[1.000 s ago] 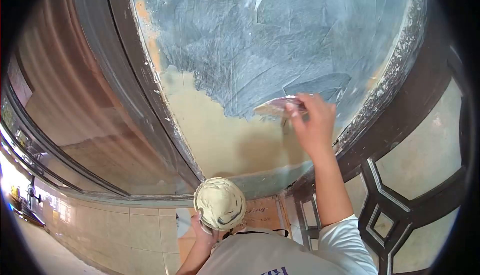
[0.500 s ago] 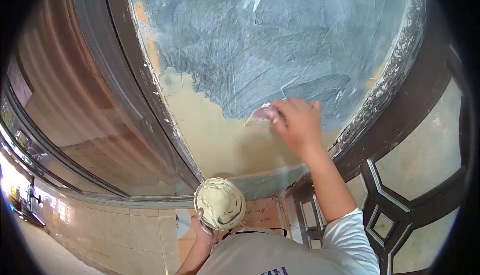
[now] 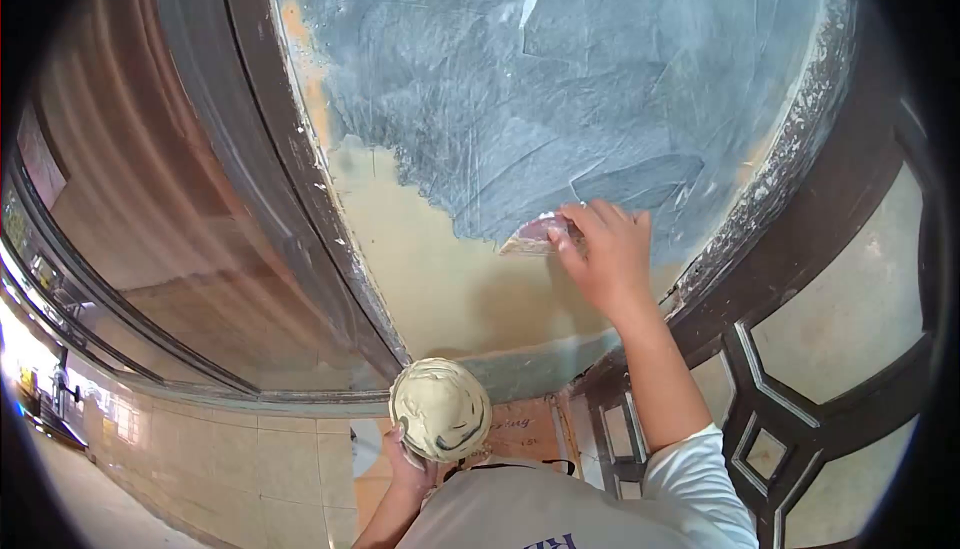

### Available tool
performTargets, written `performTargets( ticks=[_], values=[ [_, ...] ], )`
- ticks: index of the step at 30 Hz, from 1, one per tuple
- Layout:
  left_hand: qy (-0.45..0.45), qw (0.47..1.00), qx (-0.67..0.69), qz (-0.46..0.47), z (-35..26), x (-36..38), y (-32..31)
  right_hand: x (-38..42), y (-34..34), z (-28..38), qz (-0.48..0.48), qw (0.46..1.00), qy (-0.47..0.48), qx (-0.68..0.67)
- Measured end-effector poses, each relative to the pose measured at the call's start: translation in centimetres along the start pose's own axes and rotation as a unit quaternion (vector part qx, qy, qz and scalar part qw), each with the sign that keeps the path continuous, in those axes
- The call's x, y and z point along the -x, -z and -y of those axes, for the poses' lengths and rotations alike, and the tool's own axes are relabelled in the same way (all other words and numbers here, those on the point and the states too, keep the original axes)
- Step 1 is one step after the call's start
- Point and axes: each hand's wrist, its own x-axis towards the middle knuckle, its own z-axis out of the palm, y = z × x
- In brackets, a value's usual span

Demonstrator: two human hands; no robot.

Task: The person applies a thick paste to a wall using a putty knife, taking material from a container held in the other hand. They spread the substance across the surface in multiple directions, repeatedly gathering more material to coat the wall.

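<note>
My right hand [image 3: 608,254] grips a small flat putty scraper [image 3: 532,235], pinkish with pale smears, between thumb and fingers. The blade is at the wall, where a streaky blue-grey area [image 3: 500,99] meets a smooth cream area [image 3: 400,249]. Low in front of my body, my left hand [image 3: 408,461] is wrapped round the side of a round container heaped with cream putty [image 3: 440,407]. A dark curved mark shows in the putty near its front edge. Most of the container's wall and some left fingers are hidden.
A dark wooden frame [image 3: 290,169] with chipped edges borders the wall on the left, beside brown curtained glass [image 3: 160,179]. On the right stands a dark panelled door [image 3: 790,339]. Below are a cardboard sheet [image 3: 520,429] and pale tiles [image 3: 240,459].
My view has shifted slightly, so the wall sits a little further right. My right hand and the scraper are slightly lower and further right in view. The left hand keeps its hold on the container.
</note>
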Motion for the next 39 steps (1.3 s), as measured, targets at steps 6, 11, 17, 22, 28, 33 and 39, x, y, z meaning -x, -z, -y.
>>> performTargets(
  ticks=[6, 11, 17, 22, 28, 33, 39],
  values=[
    [0.008, 1.000, 0.000, 0.001, 0.0, -0.2, 0.5, -0.3, 1.2, 0.4, -0.056, 0.995, -0.065, -0.056],
    [0.002, 1.000, 0.009, 0.013, -0.5, 0.1, -0.4, -0.1, 0.6, -0.3, -0.049, 0.993, -0.095, -0.053],
    [0.036, 0.999, -0.010, -0.005, 0.1, -0.3, 2.2, 0.5, -0.3, 0.6, -0.026, 0.996, -0.080, -0.032],
    [0.020, 1.000, -0.019, -0.005, -0.7, -0.1, 1.4, 1.4, 0.5, -0.7, -0.128, 0.928, -0.246, -0.250],
    [0.011, 0.999, -0.045, -0.004, -0.8, -0.8, 3.1, 10.6, -6.0, 1.6, 0.146, 0.742, -0.387, -0.527],
    [0.032, 0.999, -0.034, 0.020, -1.9, -0.9, 4.3, 17.0, -10.2, 3.3, 0.121, 0.674, -0.361, -0.633],
    [0.024, 0.995, -0.066, 0.064, -3.2, -1.5, 3.6, 12.0, -8.1, 3.7, 0.100, 0.682, -0.418, -0.592]
  ],
)
